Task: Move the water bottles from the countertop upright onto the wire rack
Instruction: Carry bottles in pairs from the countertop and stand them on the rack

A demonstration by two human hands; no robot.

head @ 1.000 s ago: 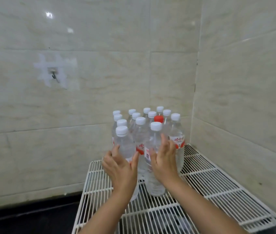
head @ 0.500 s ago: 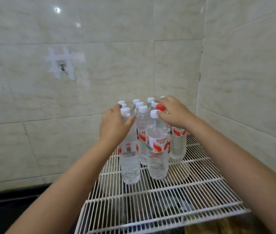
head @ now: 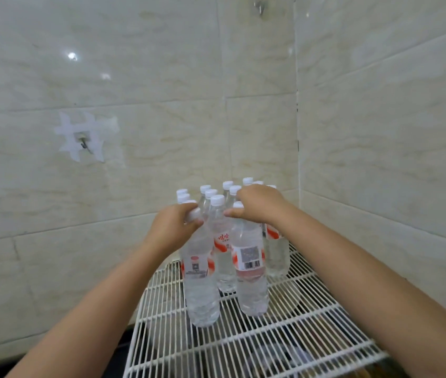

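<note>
Nearly done, seemingly: 12-odd water bottles (head: 224, 241) upright at wire rack (head: 312, 317) back edge. Left hand (head: 174, 227) gripping front-left bottle (head: 200, 282) cap, right hand (head: 257, 204) curled over front-right bottle (head: 250, 274) cap.

Clear plastic bottles (head: 202, 290), white-coated wire rack (head: 284, 347) (glossy wall tiles (head: 134, 64))

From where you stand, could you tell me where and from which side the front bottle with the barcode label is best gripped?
Grip the barcode bottle round its clear body below the label, coming from the front. It stands upright on the wire rack, its near face is free, and other bottles crowd close behind. The right hand already covers its cap, and the left hand holds the cap of its neighbour.
</note>
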